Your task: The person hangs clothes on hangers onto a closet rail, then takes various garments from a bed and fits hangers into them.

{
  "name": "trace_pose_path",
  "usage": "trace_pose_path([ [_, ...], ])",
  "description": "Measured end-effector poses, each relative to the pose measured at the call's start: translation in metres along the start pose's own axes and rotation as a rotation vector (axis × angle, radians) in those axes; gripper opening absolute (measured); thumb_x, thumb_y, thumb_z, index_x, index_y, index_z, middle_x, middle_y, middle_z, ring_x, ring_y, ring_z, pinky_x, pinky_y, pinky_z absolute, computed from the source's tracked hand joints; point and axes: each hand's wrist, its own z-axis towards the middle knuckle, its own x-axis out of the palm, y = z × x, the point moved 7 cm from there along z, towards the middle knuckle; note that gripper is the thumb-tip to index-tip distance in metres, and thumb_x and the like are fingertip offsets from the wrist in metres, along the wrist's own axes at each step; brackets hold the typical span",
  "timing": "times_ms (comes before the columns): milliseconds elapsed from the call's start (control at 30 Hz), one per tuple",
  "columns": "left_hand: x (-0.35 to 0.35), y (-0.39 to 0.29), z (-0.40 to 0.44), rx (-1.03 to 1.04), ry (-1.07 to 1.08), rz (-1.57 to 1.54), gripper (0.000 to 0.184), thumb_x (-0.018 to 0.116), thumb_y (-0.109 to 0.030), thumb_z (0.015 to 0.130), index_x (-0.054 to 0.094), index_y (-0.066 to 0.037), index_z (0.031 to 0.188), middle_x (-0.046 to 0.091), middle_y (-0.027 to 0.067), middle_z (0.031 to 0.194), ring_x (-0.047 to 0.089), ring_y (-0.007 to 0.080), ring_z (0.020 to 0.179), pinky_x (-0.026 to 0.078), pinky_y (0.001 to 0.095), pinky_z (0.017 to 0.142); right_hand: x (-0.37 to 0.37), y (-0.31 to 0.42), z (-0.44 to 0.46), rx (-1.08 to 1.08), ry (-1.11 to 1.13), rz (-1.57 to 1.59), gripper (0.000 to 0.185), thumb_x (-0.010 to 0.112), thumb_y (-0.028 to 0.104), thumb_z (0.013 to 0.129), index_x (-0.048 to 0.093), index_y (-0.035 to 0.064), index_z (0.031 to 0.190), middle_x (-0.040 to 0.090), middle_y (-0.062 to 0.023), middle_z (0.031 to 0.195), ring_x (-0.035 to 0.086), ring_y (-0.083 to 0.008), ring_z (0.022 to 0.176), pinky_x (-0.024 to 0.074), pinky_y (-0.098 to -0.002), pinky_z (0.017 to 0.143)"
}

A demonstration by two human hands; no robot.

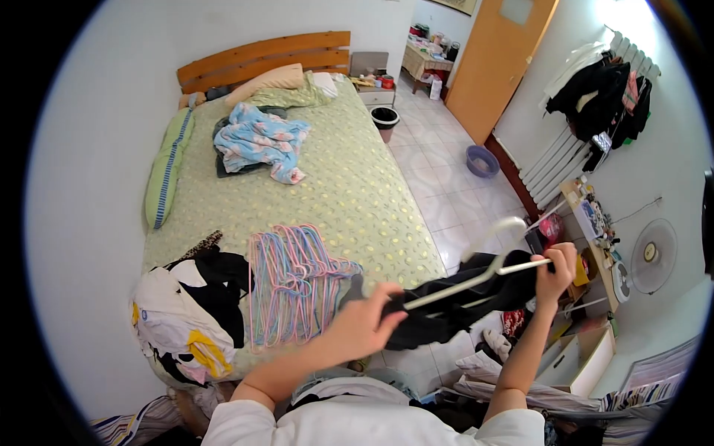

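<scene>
Stretched between my hands is a white clothes hanger [454, 288], its hook blurred and pointing up and away from me. A black garment [439, 321] hangs along it, and its exact kind cannot be made out. My left hand [362, 325] is closed at the left end, pinching the black cloth by the hanger's arm. At the other end, my right hand [556, 272] grips the hanger's tip together with the cloth. On the bed left of my left hand lies a row of pink and blue clothes hangers [290, 286], beside a pile of clothes [175, 305].
The bed [357, 189] carries a crumpled blue patterned cloth [260, 141] and a long green bolster [169, 167]. On the floor stand a bin [384, 123] and a purple basin [482, 161]. To the right are a cluttered shelf [591, 223], a fan [653, 255] and clothes on a radiator [602, 93].
</scene>
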Motion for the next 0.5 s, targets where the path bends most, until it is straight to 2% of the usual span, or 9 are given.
trace_pose_path([
  [33, 0.022, 0.001, 0.004, -0.072, 0.109, -0.063, 0.037, 0.063, -0.014, 0.086, 0.043, -0.006, 0.116, 0.063, 0.0202, 0.080, 0.065, 0.0321, 0.068, 0.048, 0.0360, 0.058, -0.009, -0.011, -0.002, -0.006, -0.005, -0.033, 0.037, 0.077, 0.026, 0.062, 0.050, 0.0016, 0.066, 0.047, -0.0085, 0.070, 0.047, -0.0273, 0.069, 0.0362, -0.0374, 0.062],
  [67, 0.041, 0.000, 0.008, 0.091, 0.064, -0.165, 0.034, 0.060, -0.016, 0.088, 0.041, -0.005, 0.114, 0.057, 0.0200, 0.065, 0.060, 0.0386, 0.058, 0.044, 0.0417, 0.051, -0.016, -0.022, -0.005, -0.011, -0.009, -0.064, 0.036, 0.076, 0.027, 0.062, 0.051, 0.0013, 0.067, 0.048, -0.0085, 0.071, 0.048, -0.0272, 0.071, 0.0370, -0.0372, 0.064],
  [133, 0.073, 0.007, 0.016, 0.007, 0.209, -0.227, 0.034, 0.059, -0.015, 0.089, 0.040, -0.004, 0.114, 0.056, 0.0202, 0.064, 0.059, 0.0385, 0.056, 0.043, 0.0411, 0.050, -0.022, -0.042, -0.014, -0.012, 0.024, -0.119, 0.036, 0.076, 0.027, 0.061, 0.052, 0.0009, 0.068, 0.049, -0.0087, 0.074, 0.048, -0.0277, 0.073, 0.0378, -0.0370, 0.066],
  [167, 0.083, 0.014, 0.020, -0.108, 0.291, -0.217, 0.033, 0.059, -0.015, 0.089, 0.042, -0.004, 0.114, 0.059, 0.0215, 0.070, 0.061, 0.0393, 0.062, 0.045, 0.0413, 0.054, -0.020, -0.050, -0.019, 0.008, 0.042, -0.110, 0.034, 0.077, 0.023, 0.060, 0.052, 0.0015, 0.068, 0.049, -0.0083, 0.074, 0.048, -0.0278, 0.074, 0.0376, -0.0370, 0.067],
  [267, 0.095, 0.042, 0.040, -0.039, 0.136, -0.238, 0.032, 0.059, -0.017, 0.089, 0.044, -0.005, 0.115, 0.061, 0.0227, 0.078, 0.062, 0.0400, 0.072, 0.047, 0.0415, 0.061, 0.009, -0.068, -0.034, 0.076, 0.141, -0.050, 0.031, 0.078, 0.019, 0.058, 0.053, 0.0023, 0.068, 0.050, -0.0086, 0.074, 0.048, -0.0280, 0.075, 0.0374, -0.0370, 0.069],
  [300, 0.099, 0.062, 0.048, -0.122, 0.129, -0.226, 0.031, 0.059, -0.020, 0.090, 0.045, -0.006, 0.115, 0.063, 0.0230, 0.086, 0.062, 0.0405, 0.079, 0.048, 0.0415, 0.066, 0.026, -0.077, -0.044, 0.105, 0.204, -0.031, 0.029, 0.077, 0.014, 0.056, 0.054, 0.0028, 0.068, 0.051, -0.0086, 0.075, 0.049, -0.0283, 0.076, 0.0377, -0.0374, 0.070],
  [333, 0.104, 0.086, 0.056, -0.109, 0.073, -0.229, 0.032, 0.058, -0.022, 0.090, 0.045, -0.007, 0.115, 0.063, 0.0221, 0.085, 0.062, 0.0413, 0.078, 0.048, 0.0422, 0.065, 0.048, -0.088, -0.057, 0.132, 0.258, -0.015, 0.027, 0.077, 0.010, 0.055, 0.054, 0.0034, 0.068, 0.052, -0.0087, 0.075, 0.050, -0.0286, 0.077, 0.0381, -0.0378, 0.072],
  [400, 0.107, 0.132, 0.078, -0.150, -0.011, -0.116, 0.029, 0.059, -0.019, 0.089, 0.050, -0.007, 0.113, 0.064, 0.0186, 0.082, 0.065, 0.0363, 0.077, 0.049, 0.0388, 0.066, 0.099, -0.104, -0.083, 0.199, 0.365, 0.053, 0.025, 0.077, 0.010, 0.056, 0.056, 0.0047, 0.069, 0.054, -0.0088, 0.076, 0.051, -0.0291, 0.078, 0.0388, -0.0371, 0.072],
  [500, 0.112, 0.210, 0.113, -0.199, -0.080, 0.152, 0.029, 0.058, -0.023, 0.089, 0.051, -0.008, 0.112, 0.064, 0.0207, 0.081, 0.061, 0.0414, 0.076, 0.048, 0.0444, 0.062, 0.192, -0.136, -0.138, 0.320, 0.485, 0.194, 0.022, 0.077, 0.011, 0.059, 0.058, 0.0049, 0.068, 0.056, -0.0060, 0.069, 0.053, -0.0261, 0.069, 0.0381, -0.0361, 0.064],
])
